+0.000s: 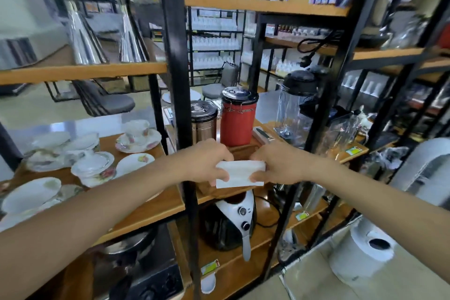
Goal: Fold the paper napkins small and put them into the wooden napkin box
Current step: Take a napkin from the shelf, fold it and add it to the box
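A white paper napkin point(239, 173), folded into a wide rectangle, is held between both hands at the centre of the view. My left hand point(207, 162) pinches its left end and my right hand point(280, 162) pinches its right end. Behind and under the napkin stands the dark wooden napkin box point(243, 151) on the wooden shelf point(155, 207). My hands and the napkin hide most of the box, so its inside cannot be seen.
A red canister point(238, 117) and a steel canister point(203, 120) stand just behind the box. A black upright post point(180, 95) rises left of my hands. Plates and cups point(92, 165) fill the shelf's left side. An appliance point(231, 221) sits on the shelf below.
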A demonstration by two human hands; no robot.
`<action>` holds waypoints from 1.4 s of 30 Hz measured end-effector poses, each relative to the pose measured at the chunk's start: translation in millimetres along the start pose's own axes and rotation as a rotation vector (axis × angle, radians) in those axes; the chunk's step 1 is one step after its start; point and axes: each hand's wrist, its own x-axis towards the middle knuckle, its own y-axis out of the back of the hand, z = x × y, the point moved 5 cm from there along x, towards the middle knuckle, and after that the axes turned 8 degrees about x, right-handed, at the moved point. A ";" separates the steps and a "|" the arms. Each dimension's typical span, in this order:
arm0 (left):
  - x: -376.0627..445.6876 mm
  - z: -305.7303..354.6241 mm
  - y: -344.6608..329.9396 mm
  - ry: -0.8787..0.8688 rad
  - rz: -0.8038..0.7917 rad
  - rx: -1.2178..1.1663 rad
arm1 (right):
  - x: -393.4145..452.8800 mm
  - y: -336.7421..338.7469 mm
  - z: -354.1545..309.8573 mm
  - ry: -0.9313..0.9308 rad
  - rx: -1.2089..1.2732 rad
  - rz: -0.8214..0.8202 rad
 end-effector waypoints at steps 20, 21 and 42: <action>-140.5 77.9 -28.2 -0.294 -0.037 0.247 | -131.2 -69.5 -164.1 -0.389 -0.008 0.117; -144.9 86.5 -31.9 -0.307 -0.058 0.262 | -139.2 -73.5 -171.2 -0.408 -0.028 0.110; -234.0 358.9 -156.9 -0.610 -0.240 0.199 | -452.8 -188.6 -269.6 -0.830 0.212 0.275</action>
